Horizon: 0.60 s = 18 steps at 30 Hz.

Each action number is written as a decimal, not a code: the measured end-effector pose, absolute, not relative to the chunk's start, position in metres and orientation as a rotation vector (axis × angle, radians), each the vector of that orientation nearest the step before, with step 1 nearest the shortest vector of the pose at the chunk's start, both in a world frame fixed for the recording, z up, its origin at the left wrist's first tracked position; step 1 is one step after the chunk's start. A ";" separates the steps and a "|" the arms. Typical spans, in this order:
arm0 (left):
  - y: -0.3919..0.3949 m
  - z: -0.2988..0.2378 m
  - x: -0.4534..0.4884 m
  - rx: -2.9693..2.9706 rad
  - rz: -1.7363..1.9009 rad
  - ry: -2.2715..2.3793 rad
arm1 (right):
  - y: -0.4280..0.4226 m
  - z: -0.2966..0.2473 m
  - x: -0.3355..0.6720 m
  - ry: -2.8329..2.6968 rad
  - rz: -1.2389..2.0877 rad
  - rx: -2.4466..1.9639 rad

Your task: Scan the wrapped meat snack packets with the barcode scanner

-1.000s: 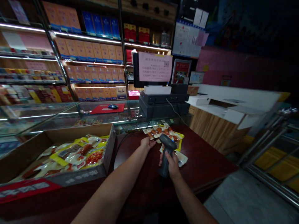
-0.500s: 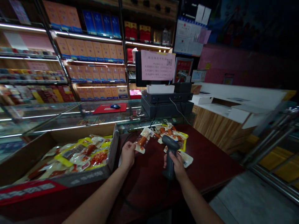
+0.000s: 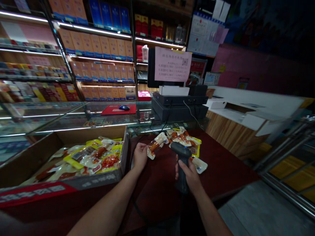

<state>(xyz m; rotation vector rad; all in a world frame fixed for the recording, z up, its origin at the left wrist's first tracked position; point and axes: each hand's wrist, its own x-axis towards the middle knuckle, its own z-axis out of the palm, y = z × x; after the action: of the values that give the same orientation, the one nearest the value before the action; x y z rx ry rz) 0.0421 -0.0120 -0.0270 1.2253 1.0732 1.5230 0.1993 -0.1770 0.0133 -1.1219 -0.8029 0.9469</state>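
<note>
My left hand (image 3: 140, 156) pinches one end of a clear and cream snack packet (image 3: 156, 144) with a brown sausage-like piece of food inside. Wrapped around the handle of a dark grey barcode scanner (image 3: 181, 149) is my right hand (image 3: 190, 173); the scanner's head tilts toward the packet but stays apart from it. Beyond the scanner lies a pile of similar snack packets (image 3: 181, 135), some yellow-edged. Another packet (image 3: 199, 165) rests on the table just right of my right hand. To the left, an open cardboard box (image 3: 124, 154) holds several snack packets (image 3: 94, 156).
A dark red table (image 3: 219, 164) carries these things. Behind it stand a glass counter (image 3: 66, 114), a mouse (image 3: 124, 107) on a red pad, and a monitor with a pink notice (image 3: 172, 64) above a black cash drawer (image 3: 180, 110). Shelves of boxes line the back. A metal rail (image 3: 287, 150) is at right.
The view has shifted slightly, so most things sit a little further right. Both hands keep their holds on the packet and the scanner; the packet's tilt differs slightly.
</note>
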 end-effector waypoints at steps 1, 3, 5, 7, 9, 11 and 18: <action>-0.013 -0.026 0.042 1.222 1.524 1.081 | -0.176 0.013 0.200 -0.799 0.946 -1.129; -0.014 -0.025 0.042 1.212 1.523 1.088 | -0.173 0.011 0.200 -0.790 0.943 -1.145; -0.015 -0.025 0.041 1.202 1.518 1.092 | -0.172 0.010 0.201 -0.778 0.945 -1.152; -0.015 -0.024 0.040 1.196 1.514 1.098 | -0.172 0.009 0.201 -0.768 0.947 -1.148; -0.016 -0.024 0.040 1.197 1.511 1.099 | -0.173 0.009 0.200 -0.766 0.953 -1.139; -0.019 -0.023 0.040 1.206 1.508 1.093 | -0.174 0.010 0.199 -0.770 0.966 -1.134; -0.043 0.019 0.035 1.294 1.515 1.002 | -0.176 0.022 0.186 -0.739 1.054 -1.115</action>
<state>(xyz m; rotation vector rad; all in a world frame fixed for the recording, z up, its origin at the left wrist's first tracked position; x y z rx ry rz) 0.0355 -0.0427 0.0188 1.2943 1.0017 1.5146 0.1860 -0.1765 0.0218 -1.1151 -0.7389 1.0537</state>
